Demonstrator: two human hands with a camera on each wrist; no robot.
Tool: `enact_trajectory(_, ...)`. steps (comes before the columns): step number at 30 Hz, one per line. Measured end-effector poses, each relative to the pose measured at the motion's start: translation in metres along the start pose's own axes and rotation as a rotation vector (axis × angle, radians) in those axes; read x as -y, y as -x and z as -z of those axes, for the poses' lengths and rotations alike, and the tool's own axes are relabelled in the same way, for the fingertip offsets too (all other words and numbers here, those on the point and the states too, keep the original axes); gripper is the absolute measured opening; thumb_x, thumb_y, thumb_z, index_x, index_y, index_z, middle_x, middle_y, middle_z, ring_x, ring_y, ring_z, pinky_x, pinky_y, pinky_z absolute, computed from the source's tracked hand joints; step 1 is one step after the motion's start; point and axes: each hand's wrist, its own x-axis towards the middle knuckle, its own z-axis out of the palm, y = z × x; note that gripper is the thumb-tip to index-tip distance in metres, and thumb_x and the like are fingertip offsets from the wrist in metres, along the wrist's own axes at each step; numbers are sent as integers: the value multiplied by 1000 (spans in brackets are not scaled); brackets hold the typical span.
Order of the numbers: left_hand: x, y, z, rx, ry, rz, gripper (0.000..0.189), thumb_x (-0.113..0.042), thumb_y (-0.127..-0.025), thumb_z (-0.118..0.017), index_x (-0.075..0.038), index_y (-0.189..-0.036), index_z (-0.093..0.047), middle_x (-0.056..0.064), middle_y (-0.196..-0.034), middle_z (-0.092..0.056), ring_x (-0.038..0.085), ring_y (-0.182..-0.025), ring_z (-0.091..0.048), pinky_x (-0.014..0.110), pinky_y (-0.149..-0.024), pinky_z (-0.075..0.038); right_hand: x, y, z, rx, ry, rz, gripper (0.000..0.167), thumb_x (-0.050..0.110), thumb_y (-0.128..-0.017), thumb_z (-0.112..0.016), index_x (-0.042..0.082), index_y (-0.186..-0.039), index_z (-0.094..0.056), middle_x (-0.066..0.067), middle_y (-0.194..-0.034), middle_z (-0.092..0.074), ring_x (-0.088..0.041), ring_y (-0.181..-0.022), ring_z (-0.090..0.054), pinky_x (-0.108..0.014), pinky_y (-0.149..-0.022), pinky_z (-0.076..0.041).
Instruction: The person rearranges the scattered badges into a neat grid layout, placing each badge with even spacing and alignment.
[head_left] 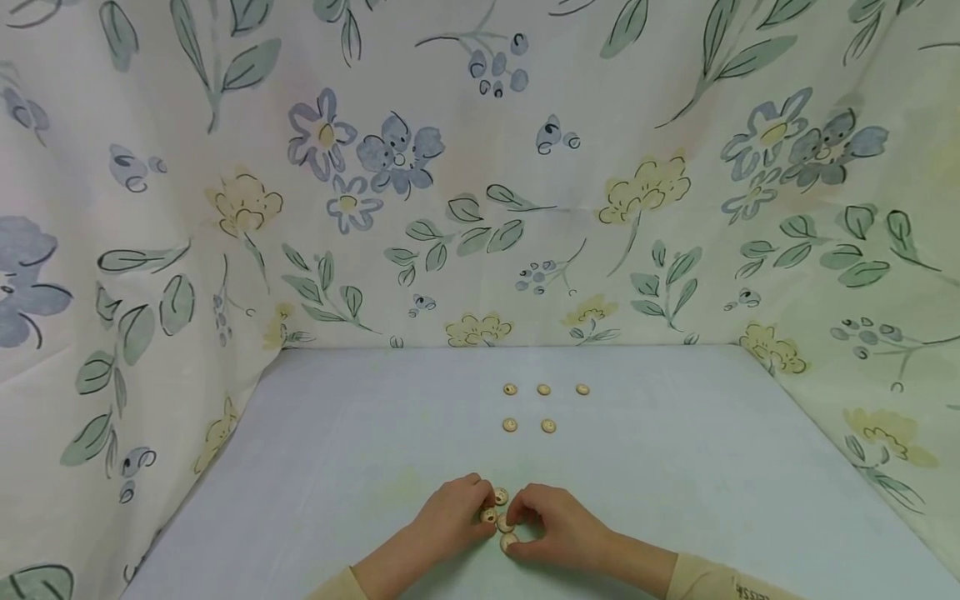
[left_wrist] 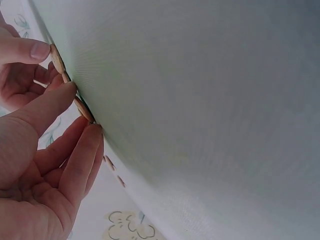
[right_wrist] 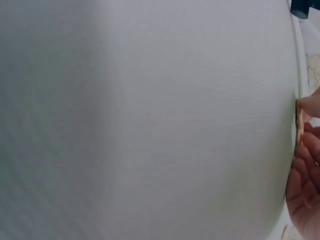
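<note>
Four small round wooden discs with dark markings lie bunched between the two hands in the head view. My left hand (head_left: pixel 453 515) holds the leftmost disc (head_left: pixel 488 516) between thumb and fingers; the left wrist view shows this disc (left_wrist: pixel 83 109) edge-on between the fingertips. An upper disc (head_left: pixel 500 497) sits by the left fingertips. With thumb and curled fingers, my right hand (head_left: pixel 564 527) grips two discs, a middle disc (head_left: pixel 506 523) and a lower disc (head_left: pixel 509 542). In the right wrist view, the right thumb and fingers appear at the right edge around a disc (right_wrist: pixel 299 125).
Farther back on the white-covered table (head_left: pixel 360 417), several like discs form two rows: three behind, including a disc (head_left: pixel 543 389), and two in front, including a disc (head_left: pixel 549 426). Flower-patterned cloth (head_left: pixel 480 275) hangs along the back and both sides.
</note>
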Motion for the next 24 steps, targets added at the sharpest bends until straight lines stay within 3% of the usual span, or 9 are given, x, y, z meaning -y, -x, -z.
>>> enact_trajectory(14, 2, 0, -2, -15, 3, -1, 22, -15, -76, -82, -13, -85, -62, -11, -74, -46, 2, -63, -39, 20, -57, -37, 2, 0, 1, 44, 47, 54, 20, 23, -83, -78, 19, -95, -63, 12, -90, -61, -1, -83, -56, -19, -75, -48)
enact_trajectory(24, 0, 0, -1, -7, 17, 5, 21, -14, -76, -81, -13, -85, -62, -11, -74, -45, 3, -63, -38, 20, -57, -36, 1, -2, 1, 95, 42, 0, 20, 23, -83, -79, 20, -95, -63, 15, -89, -59, 1, -82, -53, -18, -75, -47)
